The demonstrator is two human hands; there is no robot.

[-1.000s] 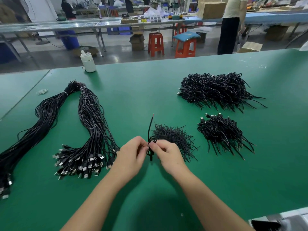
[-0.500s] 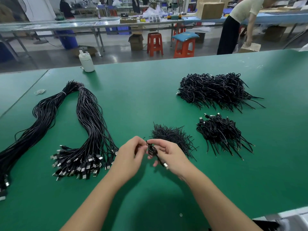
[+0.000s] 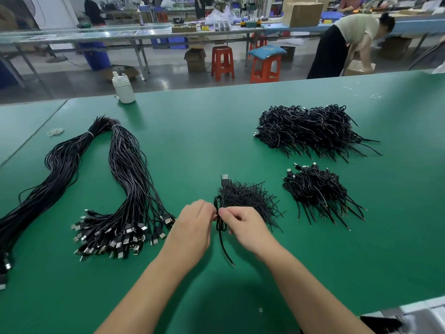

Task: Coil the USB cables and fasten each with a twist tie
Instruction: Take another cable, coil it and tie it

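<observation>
Both my hands, left (image 3: pixel 192 227) and right (image 3: pixel 245 225), pinch the coiled cable (image 3: pixel 221 222) between them, mid-fastening I reckon; next, twist the tie tight.

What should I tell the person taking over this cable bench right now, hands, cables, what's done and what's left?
Left hand and right hand: both pinch the middle of one coiled cable, just above the green table; its USB plug points away, one end trails toward you.
Twist ties: loose pile just behind the hands.
Done: two heaps of tied coils on the right, large and small.
Left: finish this tie, then the long uncoiled bundles on the left.
</observation>
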